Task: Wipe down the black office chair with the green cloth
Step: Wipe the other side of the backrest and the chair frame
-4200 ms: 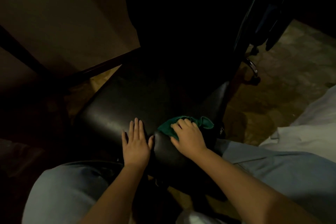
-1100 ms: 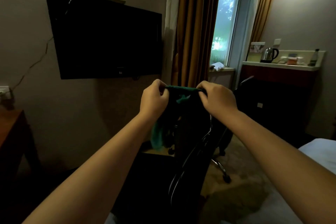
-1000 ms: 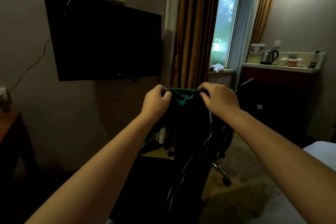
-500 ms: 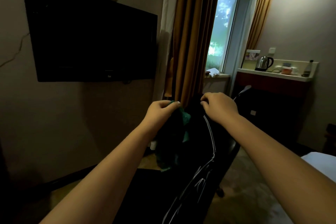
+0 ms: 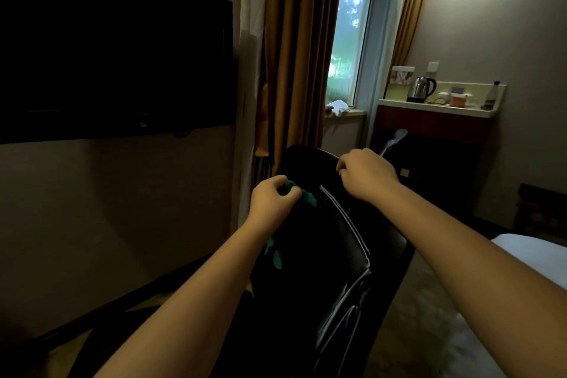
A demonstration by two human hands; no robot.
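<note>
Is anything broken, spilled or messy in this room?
Nothing looks broken or spilled. The only untidy bit is a white cloth lying crumpled on the windowsill. The green cloth hangs bunched from the left hand by the black chair.

Two bare forearms fill the lower half of the frame, one rising from the lower left and one from the right edge, both uncovered to the wrist, and each ends near the centre in a bare hand, the left hand point(image 5: 273, 204) and the right hand point(image 5: 366, 176).
</note>
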